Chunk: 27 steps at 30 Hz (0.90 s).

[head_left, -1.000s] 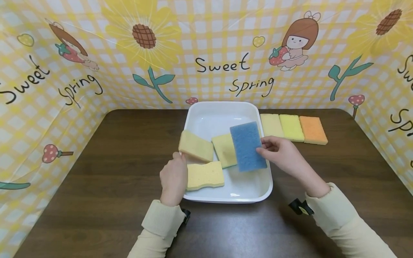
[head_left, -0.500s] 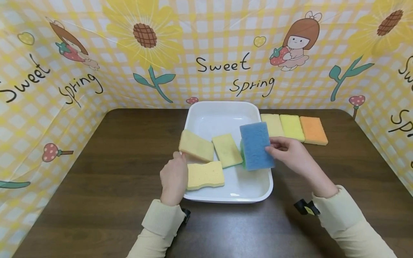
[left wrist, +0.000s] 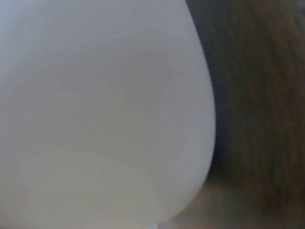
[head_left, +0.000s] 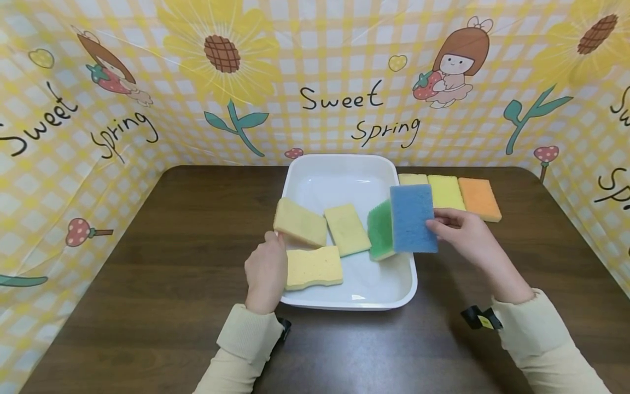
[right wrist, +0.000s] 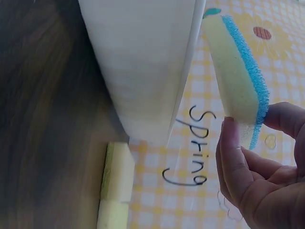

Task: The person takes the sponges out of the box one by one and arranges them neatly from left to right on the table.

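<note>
Blue sponge: rectangular, pale-yellow foam back; held raised, blue face near, by right rim of tray. Tray: white, rounded corners.

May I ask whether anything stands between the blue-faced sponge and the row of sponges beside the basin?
Nothing visible does: the right hand holds the blue-faced sponge above the basin's rim, so the way to the row of sponges looks open.

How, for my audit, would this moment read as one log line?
right grip: blue-faced sponge, aloft; left grip: at tray rim; in tray: four sponges
</note>
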{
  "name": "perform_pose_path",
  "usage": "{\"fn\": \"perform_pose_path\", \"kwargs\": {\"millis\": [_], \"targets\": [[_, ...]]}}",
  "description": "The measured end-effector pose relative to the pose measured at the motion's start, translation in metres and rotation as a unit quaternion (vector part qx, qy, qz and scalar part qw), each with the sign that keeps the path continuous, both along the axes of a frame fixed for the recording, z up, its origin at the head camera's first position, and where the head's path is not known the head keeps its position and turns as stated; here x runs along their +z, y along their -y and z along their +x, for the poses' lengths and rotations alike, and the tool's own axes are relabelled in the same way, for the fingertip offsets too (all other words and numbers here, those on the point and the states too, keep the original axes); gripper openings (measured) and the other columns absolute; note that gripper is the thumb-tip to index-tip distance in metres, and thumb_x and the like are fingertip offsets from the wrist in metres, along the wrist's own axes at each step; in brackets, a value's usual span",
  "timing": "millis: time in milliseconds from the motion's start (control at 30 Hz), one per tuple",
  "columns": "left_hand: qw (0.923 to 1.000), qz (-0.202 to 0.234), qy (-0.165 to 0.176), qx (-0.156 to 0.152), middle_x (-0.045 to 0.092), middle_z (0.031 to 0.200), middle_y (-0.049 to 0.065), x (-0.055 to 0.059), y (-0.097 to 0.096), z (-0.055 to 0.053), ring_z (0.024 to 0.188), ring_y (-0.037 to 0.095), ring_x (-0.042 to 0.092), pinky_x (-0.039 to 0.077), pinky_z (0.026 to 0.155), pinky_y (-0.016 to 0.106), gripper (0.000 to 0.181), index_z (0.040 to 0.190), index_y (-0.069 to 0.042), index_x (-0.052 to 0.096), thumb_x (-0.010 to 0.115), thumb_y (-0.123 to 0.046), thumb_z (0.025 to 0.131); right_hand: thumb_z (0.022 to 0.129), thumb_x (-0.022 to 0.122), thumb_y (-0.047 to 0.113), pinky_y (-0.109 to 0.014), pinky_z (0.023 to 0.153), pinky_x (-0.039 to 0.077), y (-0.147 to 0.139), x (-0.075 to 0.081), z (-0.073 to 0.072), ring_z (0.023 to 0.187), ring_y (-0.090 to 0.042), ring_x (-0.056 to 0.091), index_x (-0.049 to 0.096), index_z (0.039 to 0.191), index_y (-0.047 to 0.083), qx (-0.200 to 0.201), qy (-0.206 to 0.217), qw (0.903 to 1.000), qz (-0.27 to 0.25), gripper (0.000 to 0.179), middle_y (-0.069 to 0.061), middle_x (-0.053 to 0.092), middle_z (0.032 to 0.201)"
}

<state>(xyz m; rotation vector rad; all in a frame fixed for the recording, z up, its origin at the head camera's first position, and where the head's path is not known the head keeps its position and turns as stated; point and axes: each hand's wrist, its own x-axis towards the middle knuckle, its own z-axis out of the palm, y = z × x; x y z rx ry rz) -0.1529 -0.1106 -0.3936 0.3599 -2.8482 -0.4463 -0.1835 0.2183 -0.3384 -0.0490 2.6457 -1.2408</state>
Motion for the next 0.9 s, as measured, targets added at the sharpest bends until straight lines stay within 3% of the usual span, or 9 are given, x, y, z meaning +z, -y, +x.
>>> {"fn": "perform_pose_path", "kwargs": {"millis": [167, 467, 633, 800, 900], "targets": [[1.0, 0.003, 0.007, 0.001, 0.064, 0.067, 0.024, 0.0, 0.0, 0.0, 0.061, 0.039, 0.066, 0.049, 0.05, 0.048, 0.034, 0.085, 0.005, 0.052, 0.041, -0.022, 0.102, 0.097, 0.049, 0.044, -0.05, 0.099, 0.045, -0.012, -0.004, -0.002, 0.109, -0.032, 0.063, 0.034, 0.143, -0.007, -0.014, 0.012, 0.9998, 0.002, 0.071, -0.031, 0.047, 0.138], [0.9999, -0.007, 0.01, -0.002, 0.062, 0.063, 0.021, 0.0, -0.001, 0.0, 0.058, 0.036, 0.065, 0.048, 0.047, 0.046, 0.033, 0.085, 0.005, 0.053, 0.042, -0.021, 0.102, 0.1, 0.04, 0.041, -0.056, 0.103, 0.039, -0.025, -0.012, -0.005, 0.121, -0.046, 0.051, 0.025, 0.146, -0.008, -0.044, 0.03, 0.9985, -0.011, 0.069, -0.035, 0.033, 0.146], [0.9999, -0.012, -0.005, -0.003, 0.061, 0.062, 0.022, -0.001, -0.001, 0.001, 0.057, 0.037, 0.065, 0.048, 0.047, 0.046, 0.032, 0.083, 0.005, 0.053, 0.043, -0.02, 0.102, 0.102, 0.038, 0.035, -0.055, 0.1, 0.043, -0.032, -0.019, -0.007, 0.119, -0.043, 0.05, 0.026, 0.143, -0.012, -0.05, 0.023, 0.9985, -0.002, 0.064, -0.037, 0.036, 0.142], [0.9998, -0.013, -0.014, -0.004, 0.061, 0.061, 0.022, -0.002, -0.001, 0.001, 0.056, 0.037, 0.065, 0.048, 0.046, 0.046, 0.032, 0.082, 0.005, 0.053, 0.043, -0.02, 0.102, 0.102, 0.038, 0.03, -0.04, 0.089, 0.05, -0.036, -0.028, -0.009, 0.112, -0.038, 0.054, 0.031, 0.14, -0.016, -0.034, 0.024, 0.9989, 0.019, 0.06, -0.037, 0.042, 0.136], [0.9999, -0.01, -0.012, -0.001, 0.063, 0.063, 0.024, -0.002, -0.001, 0.0, 0.058, 0.039, 0.065, 0.049, 0.048, 0.048, 0.032, 0.083, 0.005, 0.052, 0.043, -0.02, 0.102, 0.101, 0.04, 0.028, -0.037, 0.085, 0.05, -0.036, -0.032, -0.011, 0.107, -0.036, 0.058, 0.034, 0.138, -0.016, -0.025, 0.027, 0.9987, 0.035, 0.058, -0.037, 0.047, 0.132]]}}
